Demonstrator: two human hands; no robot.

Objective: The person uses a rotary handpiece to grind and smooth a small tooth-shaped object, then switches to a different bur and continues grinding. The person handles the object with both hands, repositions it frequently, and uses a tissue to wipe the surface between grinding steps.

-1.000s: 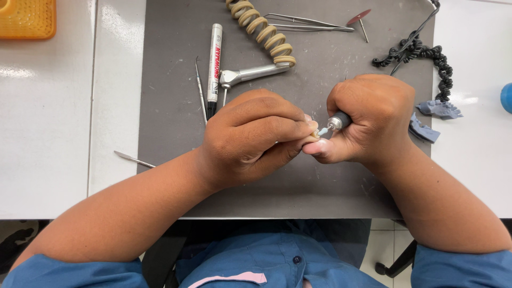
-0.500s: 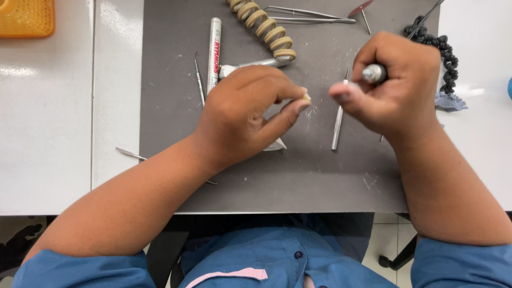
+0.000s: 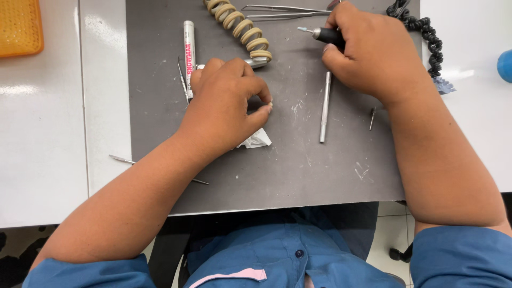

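The left hand (image 3: pixel 226 101) rests on the grey work mat (image 3: pixel 277 170) near its middle, with fingers curled in and the thumb and forefinger pinched tight on a tiny pale piece (image 3: pixel 270 105), which shows only as a small whitish speck at the fingertips; what it is cannot be made out. Just below that hand, partly under the palm, lies a crumpled bit of white paper (image 3: pixel 257 140).

The right hand (image 3: pixel 373 53) is up at the far edge of the mat, well apart from the left, closed in a fist-like grip around a dark rotary handpiece (image 3: pixel 326 35). The tool's thin tip with a pale bur (image 3: pixel 302 30) sticks out to the left of the knuckles, pointing away from the pinched piece and not touching it.

Between the two hands a slim silver metal rod (image 3: pixel 324 106) lies lengthwise on the mat, touching neither hand. Above the left hand are a white marker pen (image 3: pixel 189 50), a thin steel probe (image 3: pixel 182 80) beside it, and a beige coiled hose (image 3: pixel 240 26). Tweezers (image 3: pixel 282 9) lie along the top edge. A black coiled cord (image 3: pixel 426 34) curves behind the right hand. Another thin metal pick (image 3: pixel 124 159) lies off the mat's left edge, running under the left forearm
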